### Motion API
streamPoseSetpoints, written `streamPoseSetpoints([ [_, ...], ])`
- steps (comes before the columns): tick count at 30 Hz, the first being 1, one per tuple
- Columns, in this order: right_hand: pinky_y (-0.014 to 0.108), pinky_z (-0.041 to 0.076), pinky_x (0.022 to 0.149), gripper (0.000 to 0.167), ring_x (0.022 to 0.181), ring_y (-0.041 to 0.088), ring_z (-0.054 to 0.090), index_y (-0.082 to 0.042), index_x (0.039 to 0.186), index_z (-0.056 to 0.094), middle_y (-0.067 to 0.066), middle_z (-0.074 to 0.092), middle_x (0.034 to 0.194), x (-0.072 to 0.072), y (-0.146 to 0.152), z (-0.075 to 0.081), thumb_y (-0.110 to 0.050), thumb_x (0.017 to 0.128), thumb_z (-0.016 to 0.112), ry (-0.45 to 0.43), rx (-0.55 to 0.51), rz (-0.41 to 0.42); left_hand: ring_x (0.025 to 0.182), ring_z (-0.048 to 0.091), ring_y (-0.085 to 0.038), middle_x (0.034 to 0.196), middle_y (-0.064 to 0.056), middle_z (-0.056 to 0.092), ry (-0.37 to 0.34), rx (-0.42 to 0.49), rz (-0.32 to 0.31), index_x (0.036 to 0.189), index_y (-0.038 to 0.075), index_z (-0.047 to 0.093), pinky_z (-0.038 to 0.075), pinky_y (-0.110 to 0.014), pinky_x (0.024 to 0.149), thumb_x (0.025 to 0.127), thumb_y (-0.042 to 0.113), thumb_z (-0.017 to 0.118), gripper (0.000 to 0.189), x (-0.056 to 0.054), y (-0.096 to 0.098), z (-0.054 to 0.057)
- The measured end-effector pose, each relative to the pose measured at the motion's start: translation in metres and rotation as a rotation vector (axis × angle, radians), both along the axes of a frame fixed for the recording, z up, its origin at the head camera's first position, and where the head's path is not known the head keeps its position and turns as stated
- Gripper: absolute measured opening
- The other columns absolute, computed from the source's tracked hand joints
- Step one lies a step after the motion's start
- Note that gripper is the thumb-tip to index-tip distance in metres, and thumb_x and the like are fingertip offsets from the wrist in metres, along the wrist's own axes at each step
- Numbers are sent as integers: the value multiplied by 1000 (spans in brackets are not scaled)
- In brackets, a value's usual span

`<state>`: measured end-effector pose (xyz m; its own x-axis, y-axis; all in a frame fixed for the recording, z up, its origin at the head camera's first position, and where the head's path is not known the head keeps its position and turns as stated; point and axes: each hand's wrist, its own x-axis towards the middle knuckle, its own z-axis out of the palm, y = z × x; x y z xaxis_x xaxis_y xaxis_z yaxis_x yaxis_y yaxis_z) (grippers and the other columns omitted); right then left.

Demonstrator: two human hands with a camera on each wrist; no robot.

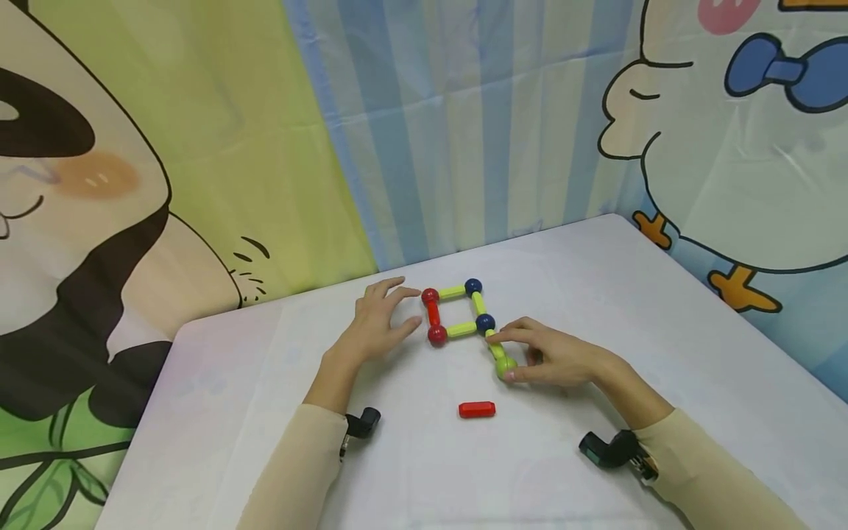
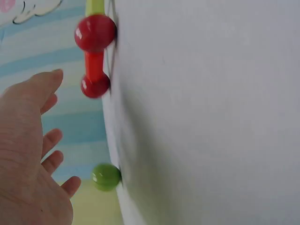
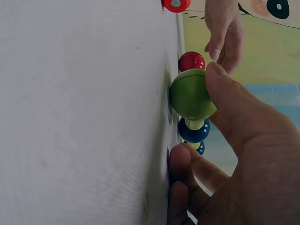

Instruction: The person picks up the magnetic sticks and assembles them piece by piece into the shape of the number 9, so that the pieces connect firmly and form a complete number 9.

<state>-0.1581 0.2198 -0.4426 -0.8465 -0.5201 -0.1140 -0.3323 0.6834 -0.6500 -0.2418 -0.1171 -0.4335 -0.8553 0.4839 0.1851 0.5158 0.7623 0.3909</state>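
Observation:
A square of balls and rods lies on the table, with two red balls [image 1: 437, 336] joined by a red rod [image 1: 433, 314] on its left and two blue balls [image 1: 486, 322] on its right. Yellow-green rods [image 1: 461, 330] form the other sides. From the near blue ball another rod runs toward me to a green ball [image 1: 505, 366]. My right hand [image 1: 559, 357] pinches this end, thumb against the ball and index finger along the rod. Beside the red balls, my left hand [image 1: 380, 320] hovers with fingers spread, holding nothing.
A loose red rod [image 1: 477, 409] lies on the white table [image 1: 464, 471], nearer me than the square. Another green ball [image 2: 106, 177] shows beyond the left fingers in the left wrist view, hidden in the head view. A printed curtain [image 1: 450, 132] hangs behind the table.

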Motion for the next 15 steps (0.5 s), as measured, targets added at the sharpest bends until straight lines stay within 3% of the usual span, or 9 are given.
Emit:
streamPoseSetpoints([
  [7,26,49,71,61,84,15,54,-31,147,56,8,46,148,0,1,-2,-47,91,75,-6,3,20,147,28,-41,161,-14,35,3,19,135,144,22,56,26,-66,108,98,34,65,49,-10,-21,-13],
  [15,27,49,71,62,85,15,54,-32,147,56,6,47,147,-2,3,0,-48,90,76,-10,13,15,148,23,-43,163,-17,30,-37,29,229,147,24,53,25,-64,106,96,31,65,53,-14,-26,-12],
])
